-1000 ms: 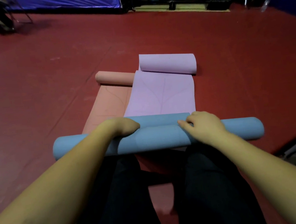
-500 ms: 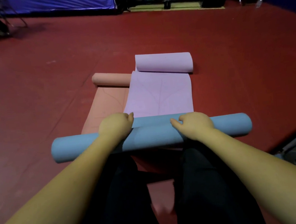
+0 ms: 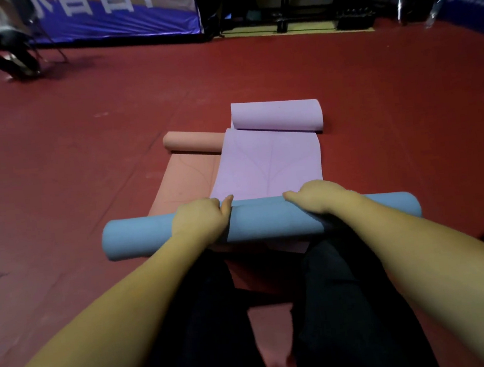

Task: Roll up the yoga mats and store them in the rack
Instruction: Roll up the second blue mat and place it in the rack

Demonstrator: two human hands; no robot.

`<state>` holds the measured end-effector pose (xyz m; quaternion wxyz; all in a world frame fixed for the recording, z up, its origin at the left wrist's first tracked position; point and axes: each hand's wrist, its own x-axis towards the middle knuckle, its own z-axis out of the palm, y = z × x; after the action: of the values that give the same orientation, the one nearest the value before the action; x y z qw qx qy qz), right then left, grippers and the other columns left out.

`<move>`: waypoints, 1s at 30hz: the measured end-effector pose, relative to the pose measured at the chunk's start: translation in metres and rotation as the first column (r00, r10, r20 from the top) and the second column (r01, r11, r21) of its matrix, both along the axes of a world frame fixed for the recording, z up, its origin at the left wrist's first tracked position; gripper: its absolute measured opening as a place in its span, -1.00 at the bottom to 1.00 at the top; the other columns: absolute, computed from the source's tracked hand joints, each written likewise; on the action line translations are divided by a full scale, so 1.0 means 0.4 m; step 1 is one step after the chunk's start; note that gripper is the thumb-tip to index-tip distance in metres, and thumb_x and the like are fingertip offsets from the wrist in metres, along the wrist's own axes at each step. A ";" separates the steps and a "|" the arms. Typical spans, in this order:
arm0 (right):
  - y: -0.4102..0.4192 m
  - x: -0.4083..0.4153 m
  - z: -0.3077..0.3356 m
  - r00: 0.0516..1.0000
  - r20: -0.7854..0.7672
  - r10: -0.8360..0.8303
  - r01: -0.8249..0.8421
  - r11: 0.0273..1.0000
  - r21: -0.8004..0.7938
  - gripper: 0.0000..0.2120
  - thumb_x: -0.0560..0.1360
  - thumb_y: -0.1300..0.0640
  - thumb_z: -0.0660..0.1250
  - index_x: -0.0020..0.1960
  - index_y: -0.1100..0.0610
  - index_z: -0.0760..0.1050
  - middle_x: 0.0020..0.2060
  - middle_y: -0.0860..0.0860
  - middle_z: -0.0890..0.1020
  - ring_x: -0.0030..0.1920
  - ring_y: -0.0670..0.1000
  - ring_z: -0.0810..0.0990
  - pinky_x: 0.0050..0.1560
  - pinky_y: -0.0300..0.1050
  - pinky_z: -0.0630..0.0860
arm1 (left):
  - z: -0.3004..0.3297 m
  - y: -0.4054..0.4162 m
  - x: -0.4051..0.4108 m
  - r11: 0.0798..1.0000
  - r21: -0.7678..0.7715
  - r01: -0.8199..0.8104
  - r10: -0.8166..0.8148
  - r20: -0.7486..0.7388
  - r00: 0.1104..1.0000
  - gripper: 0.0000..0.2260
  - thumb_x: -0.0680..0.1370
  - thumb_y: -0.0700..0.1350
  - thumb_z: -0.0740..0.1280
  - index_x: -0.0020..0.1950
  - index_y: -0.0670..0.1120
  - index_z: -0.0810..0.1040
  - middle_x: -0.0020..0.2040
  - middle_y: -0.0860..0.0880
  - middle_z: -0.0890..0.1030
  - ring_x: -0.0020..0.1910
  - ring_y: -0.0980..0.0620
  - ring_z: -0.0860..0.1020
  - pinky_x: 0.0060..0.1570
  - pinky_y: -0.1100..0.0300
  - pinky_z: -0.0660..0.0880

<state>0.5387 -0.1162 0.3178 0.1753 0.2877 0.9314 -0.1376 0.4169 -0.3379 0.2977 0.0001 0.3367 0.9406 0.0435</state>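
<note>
Kneeling on the salmon mat (image 3: 266,273), dark trousers (image 3: 207,321) nearest. Just ahead, across the knees: blue mat (image 3: 256,222), fully rolled, long axis left to right, square to both forearms. On top of it, left hand (image 3: 201,219) and right hand (image 3: 318,196), set apart, both equally near, fingers curled over the far side and gripping the roll, wrists low. Beyond, touching the roll's far edge: purple mat (image 3: 265,163), flat stretch running away, far end curled up. Beside that curl, the salmon one's own rolled end. No rack in view across the red floor (image 3: 390,102). Probably a lift next, roll kept level.

Head view, forward and downward.
</note>
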 end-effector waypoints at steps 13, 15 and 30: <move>-0.004 0.020 -0.011 0.976 -0.191 0.102 -0.074 0.987 0.145 -0.61 0.62 -0.17 0.06 -0.10 0.05 0.52 0.11 0.15 0.59 0.08 0.18 0.54 -0.07 -0.06 0.36 | 0.063 0.019 -0.023 0.976 -0.212 -0.047 0.143 0.468 0.872 -0.50 0.66 0.08 0.03 0.46 -0.21 0.39 0.48 -0.22 0.38 0.39 -0.19 0.40 0.33 0.05 0.30; -0.019 0.041 -0.023 0.954 -0.271 0.124 -0.066 0.975 0.212 -0.55 0.64 -0.18 0.04 -0.19 0.08 0.50 -0.01 0.16 0.63 0.00 0.20 0.56 -0.17 -0.06 0.29 | 0.076 0.032 -0.038 0.969 -0.245 -0.024 0.151 0.513 0.845 -0.54 0.66 0.05 0.07 0.45 -0.18 0.41 0.48 -0.19 0.38 0.39 -0.15 0.40 0.30 0.06 0.30; -0.057 0.054 -0.096 0.944 -0.310 0.112 0.007 0.934 0.357 -0.39 0.55 -0.36 0.01 -0.06 0.10 0.61 -0.02 0.09 0.66 0.06 0.19 0.58 -0.07 -0.04 0.38 | 0.058 0.076 -0.079 0.958 -0.282 0.050 0.122 0.559 0.820 -0.54 0.69 0.09 0.12 0.47 -0.16 0.41 0.51 -0.14 0.36 0.43 -0.11 0.37 0.32 0.11 0.25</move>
<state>0.5603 -0.1392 0.2794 -0.0319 0.2626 0.9643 -0.0088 0.3855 -0.3075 0.3207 0.3289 0.2866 0.8998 0.0066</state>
